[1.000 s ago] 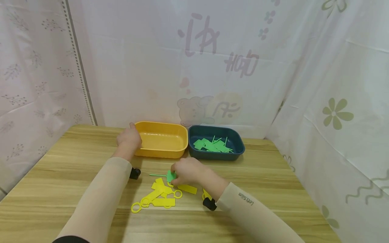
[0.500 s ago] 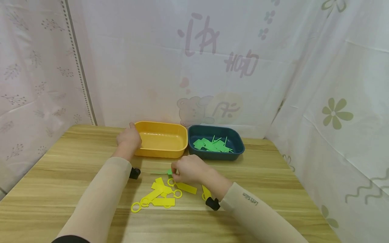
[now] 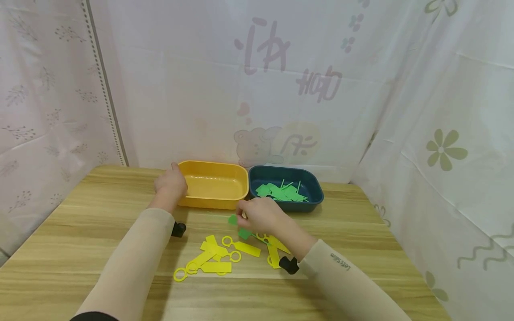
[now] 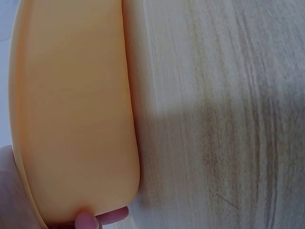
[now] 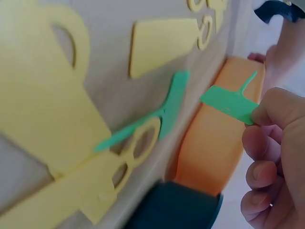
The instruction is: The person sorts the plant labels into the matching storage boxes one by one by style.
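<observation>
My right hand (image 3: 261,216) pinches a green T-shaped plant label (image 5: 228,102) by one end of its flat head, between thumb and forefinger. In the head view the label hangs above the table, just in front of the two bins. Below this hand a second green label (image 3: 245,233) lies beside yellow ring-ended tags (image 3: 278,247). At the back left, my left hand (image 3: 170,185) grips the near-left end of a yellow-orange bin (image 3: 213,203); its fingertips (image 4: 86,220) show against the bin's end wall. Nothing lies in that bin.
A dark teal bin (image 3: 317,196) holding several green labels (image 3: 281,191) stands right against the orange one. Several more yellow tags (image 3: 216,266) lie overlapping on the wooden table (image 3: 225,298). A patterned curtain (image 3: 192,89) hangs behind.
My right hand has lifted the green label off the table and moved it back and to the right, uncovering the second label and more yellow tags. The left hand has stayed on the bin.
</observation>
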Motion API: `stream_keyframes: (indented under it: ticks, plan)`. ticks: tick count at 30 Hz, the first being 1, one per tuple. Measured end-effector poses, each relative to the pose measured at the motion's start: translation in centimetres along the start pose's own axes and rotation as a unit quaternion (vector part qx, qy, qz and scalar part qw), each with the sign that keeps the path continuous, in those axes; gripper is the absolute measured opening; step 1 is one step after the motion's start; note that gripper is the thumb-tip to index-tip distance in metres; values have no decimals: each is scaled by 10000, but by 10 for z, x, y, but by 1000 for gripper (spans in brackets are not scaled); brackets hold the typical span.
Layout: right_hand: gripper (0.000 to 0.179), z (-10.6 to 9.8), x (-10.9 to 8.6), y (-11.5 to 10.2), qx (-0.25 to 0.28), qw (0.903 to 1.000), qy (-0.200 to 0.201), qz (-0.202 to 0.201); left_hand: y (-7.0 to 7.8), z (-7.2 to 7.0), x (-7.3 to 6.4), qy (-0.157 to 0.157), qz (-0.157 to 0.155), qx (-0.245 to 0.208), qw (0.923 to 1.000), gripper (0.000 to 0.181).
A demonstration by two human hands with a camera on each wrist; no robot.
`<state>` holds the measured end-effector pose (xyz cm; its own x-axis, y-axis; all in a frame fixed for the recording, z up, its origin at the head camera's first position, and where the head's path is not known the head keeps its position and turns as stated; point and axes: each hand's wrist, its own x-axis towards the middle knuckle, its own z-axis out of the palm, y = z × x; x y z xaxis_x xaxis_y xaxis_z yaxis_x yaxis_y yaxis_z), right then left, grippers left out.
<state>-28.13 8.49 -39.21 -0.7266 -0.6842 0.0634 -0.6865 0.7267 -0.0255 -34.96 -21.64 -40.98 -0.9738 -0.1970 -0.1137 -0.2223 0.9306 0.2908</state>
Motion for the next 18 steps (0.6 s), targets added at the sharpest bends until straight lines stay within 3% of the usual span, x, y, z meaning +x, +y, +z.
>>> stream_keyframes:
  ticks: [10, 18]
  plan:
    - [11, -27, -8, 43, 882, 9925, 512, 678, 1, 0, 2, 54, 1, 11, 10000, 85]
    - [18, -45, -17, 87, 925, 9821, 728, 1474, -2, 2, 6, -43, -39, -7, 10000, 89]
